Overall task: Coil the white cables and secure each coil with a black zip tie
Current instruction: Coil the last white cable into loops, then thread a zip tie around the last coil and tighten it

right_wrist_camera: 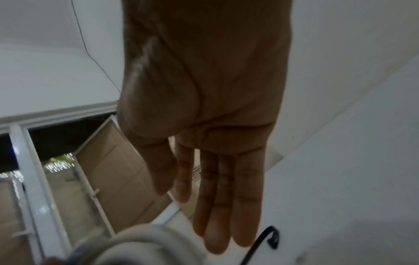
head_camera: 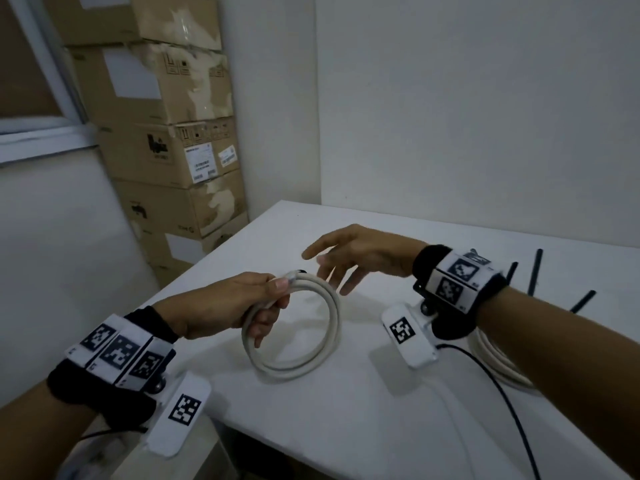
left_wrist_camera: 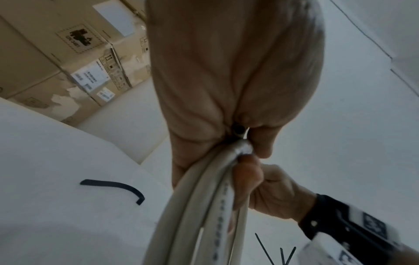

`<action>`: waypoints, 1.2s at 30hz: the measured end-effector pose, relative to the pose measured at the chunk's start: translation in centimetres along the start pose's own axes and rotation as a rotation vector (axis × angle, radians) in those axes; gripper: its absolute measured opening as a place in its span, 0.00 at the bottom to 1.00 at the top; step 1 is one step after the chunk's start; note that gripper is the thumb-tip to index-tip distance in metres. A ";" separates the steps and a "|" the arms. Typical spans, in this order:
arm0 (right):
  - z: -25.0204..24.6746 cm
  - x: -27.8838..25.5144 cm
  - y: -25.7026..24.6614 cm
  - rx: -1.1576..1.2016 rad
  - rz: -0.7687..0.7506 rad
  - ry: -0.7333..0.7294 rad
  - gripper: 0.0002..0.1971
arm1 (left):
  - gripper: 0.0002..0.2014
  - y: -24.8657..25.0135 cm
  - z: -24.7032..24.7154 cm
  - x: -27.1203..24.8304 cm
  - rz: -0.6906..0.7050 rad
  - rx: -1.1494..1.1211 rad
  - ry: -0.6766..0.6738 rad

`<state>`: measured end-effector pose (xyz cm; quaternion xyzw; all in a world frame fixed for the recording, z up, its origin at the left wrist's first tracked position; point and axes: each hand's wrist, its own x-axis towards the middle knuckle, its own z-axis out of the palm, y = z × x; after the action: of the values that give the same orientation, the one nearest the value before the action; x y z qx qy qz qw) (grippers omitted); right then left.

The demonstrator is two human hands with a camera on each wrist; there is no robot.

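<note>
My left hand (head_camera: 272, 304) grips a white cable coil (head_camera: 304, 351) by its near-left side, thumb pressed beside the clear plug end, and holds the ring tilted above the white table (head_camera: 346, 427). The left wrist view shows the fingers (left_wrist_camera: 247, 175) curled round the bundled cable strands (left_wrist_camera: 204, 206). With fingers straight and apart, my right hand (head_camera: 329, 271) hovers just behind the coil's far edge and holds nothing; the right wrist view shows this hand (right_wrist_camera: 215, 206) flat and empty. A curved black zip tie (left_wrist_camera: 118, 186) lies on the table beyond the coil.
A second white cable coil (head_camera: 498, 365) lies under my right forearm. Several straight black zip ties (head_camera: 535, 271) lie at the right of the table. A black cord (head_camera: 502, 393) trails from the right wrist camera. Stacked cardboard boxes (head_camera: 173, 140) stand beyond the table's left edge.
</note>
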<state>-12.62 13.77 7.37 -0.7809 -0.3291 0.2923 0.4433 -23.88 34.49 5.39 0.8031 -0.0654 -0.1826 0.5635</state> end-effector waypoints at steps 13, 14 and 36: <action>1.3 10.2 4.1 -0.690 0.172 0.064 0.16 | 0.26 -0.7 -0.8 0.7 0.021 -0.029 -0.031; 1.5 10.4 4.0 -0.698 0.173 0.082 0.15 | 0.26 -0.5 -0.7 0.8 0.018 -0.029 -0.027; -0.8 -15.0 2.3 0.682 0.160 0.789 0.11 | 0.21 6.1 10.5 10.7 0.096 0.034 -0.100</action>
<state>-20.59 0.89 8.13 -0.6657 0.0371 0.0996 0.7386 -17.19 19.71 5.56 0.7983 -0.1351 -0.1941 0.5539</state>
